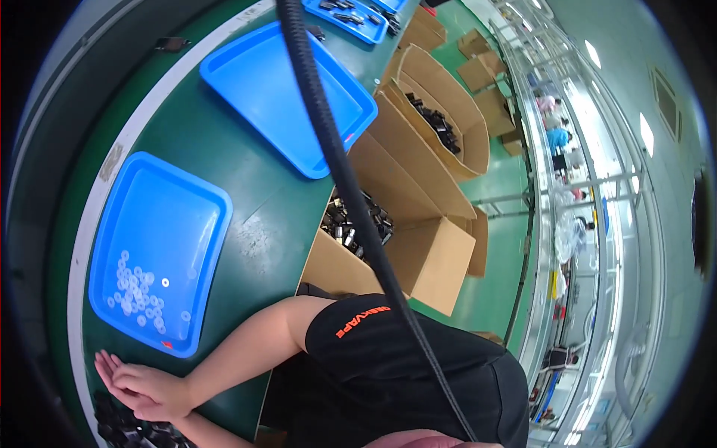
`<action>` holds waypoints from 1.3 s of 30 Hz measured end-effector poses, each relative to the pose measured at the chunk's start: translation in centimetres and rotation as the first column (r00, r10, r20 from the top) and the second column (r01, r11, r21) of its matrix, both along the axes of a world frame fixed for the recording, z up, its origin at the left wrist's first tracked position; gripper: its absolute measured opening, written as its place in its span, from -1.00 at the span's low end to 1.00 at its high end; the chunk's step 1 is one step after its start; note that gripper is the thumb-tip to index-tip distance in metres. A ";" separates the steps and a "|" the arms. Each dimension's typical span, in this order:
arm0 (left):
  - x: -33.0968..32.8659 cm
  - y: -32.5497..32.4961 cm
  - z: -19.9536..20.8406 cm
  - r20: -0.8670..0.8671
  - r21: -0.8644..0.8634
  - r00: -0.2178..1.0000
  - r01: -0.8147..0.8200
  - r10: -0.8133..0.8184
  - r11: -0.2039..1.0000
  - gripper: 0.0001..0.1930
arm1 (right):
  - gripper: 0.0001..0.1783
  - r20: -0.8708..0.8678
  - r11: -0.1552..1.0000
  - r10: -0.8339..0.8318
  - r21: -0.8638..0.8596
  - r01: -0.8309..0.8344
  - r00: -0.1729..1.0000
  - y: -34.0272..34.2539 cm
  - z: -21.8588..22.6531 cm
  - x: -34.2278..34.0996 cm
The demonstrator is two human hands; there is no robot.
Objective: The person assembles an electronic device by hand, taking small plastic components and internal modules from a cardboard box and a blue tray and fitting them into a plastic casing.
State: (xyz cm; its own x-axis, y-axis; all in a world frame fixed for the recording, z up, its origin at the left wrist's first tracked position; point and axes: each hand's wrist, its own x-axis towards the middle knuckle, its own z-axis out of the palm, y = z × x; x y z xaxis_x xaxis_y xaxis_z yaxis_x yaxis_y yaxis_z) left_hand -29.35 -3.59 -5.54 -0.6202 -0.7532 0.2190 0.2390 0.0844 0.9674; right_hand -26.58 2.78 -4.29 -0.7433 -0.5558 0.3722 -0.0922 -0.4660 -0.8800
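Observation:
At the lower left my two hands overlap above the near end of the green bench. My right hand (163, 393) lies across my left hand (108, 367), its fingers loosely stretched out. The left fingers show beyond it, extended and slightly apart; the rest of that hand is mostly covered. No object shows in either hand. Just beyond them stands a blue tray (168, 194) holding many small translucent rings (134, 290) and one whiter ring (166, 282). Below my hands is a pile of glossy black parts (138, 434), partly hidden by my hands and forearm.
A second blue tray (269, 97) lies farther along the bench (258, 216). Another blue tray (358, 28) beyond it holds dark parts. Open cardboard boxes (403, 190) with black and silver parts stand beside the bench. A black braided cable (328, 127) crosses the view.

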 end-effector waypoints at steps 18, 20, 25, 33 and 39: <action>7.3 -4.1 -0.9 0.198 -0.123 0.973 -0.096 0.119 0.988 -0.52 | -0.46 -0.028 0.996 0.090 0.005 -0.090 0.996 0.3 2.9 -1.1; 4.9 0.0 0.4 0.195 -0.040 0.964 -0.174 0.178 0.984 -0.54 | -0.46 0.008 0.995 0.073 0.061 -0.074 0.997 1.4 1.8 -1.6; 3.5 2.6 3.9 0.149 -0.030 0.975 -0.160 0.163 0.987 -0.58 | -0.59 0.136 0.994 0.079 0.059 -0.088 0.988 2.0 2.6 -1.7; 5.5 2.7 2.0 -0.007 0.092 0.976 -0.217 0.219 0.972 -0.67 | -0.61 0.051 0.958 0.187 0.212 -0.193 0.981 2.4 2.4 0.0; 1.1 3.9 2.4 -0.137 0.079 0.969 -0.198 0.207 0.977 -0.81 | -0.58 0.092 0.972 0.150 0.170 -0.164 0.984 2.8 -1.1 -4.9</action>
State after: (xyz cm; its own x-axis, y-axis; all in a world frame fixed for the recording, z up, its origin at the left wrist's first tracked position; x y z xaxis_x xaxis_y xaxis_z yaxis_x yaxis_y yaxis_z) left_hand -28.24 0.29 -3.17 -0.4191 -0.8752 0.2415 0.3600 0.0840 0.9292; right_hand -31.47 5.58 -5.41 -0.6645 -0.7193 0.2028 0.0415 -0.3064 -0.9510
